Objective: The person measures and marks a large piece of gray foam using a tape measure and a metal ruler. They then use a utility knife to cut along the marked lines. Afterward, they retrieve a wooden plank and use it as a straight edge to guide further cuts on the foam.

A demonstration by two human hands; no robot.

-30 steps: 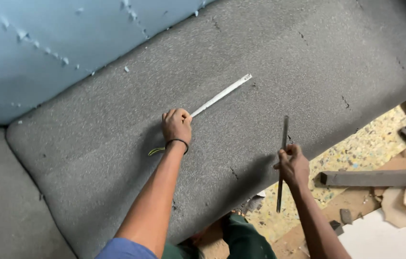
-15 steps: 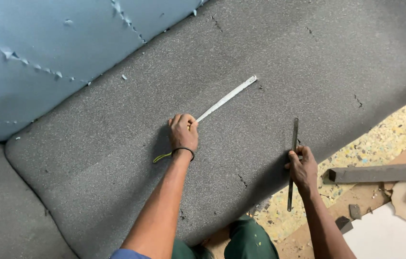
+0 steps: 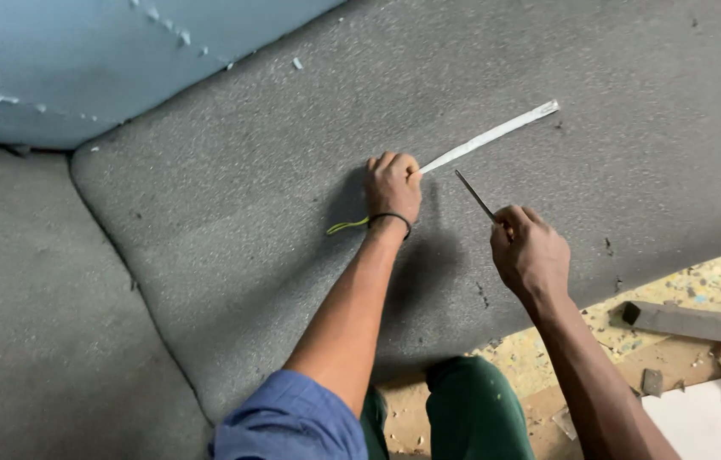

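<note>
Ruler [image 3: 491, 136] pinned by left hand [image 3: 392, 187], right hand [image 3: 531, 251] fisted

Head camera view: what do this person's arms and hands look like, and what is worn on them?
Both hands are bare, no gloves. The left hand has a thin black band around the wrist, with a yellow-green cord end trailing from it. A blue sleeve covers the left upper arm; the forearm is uncovered. The right hand and forearm show no sleeve or band.
</note>
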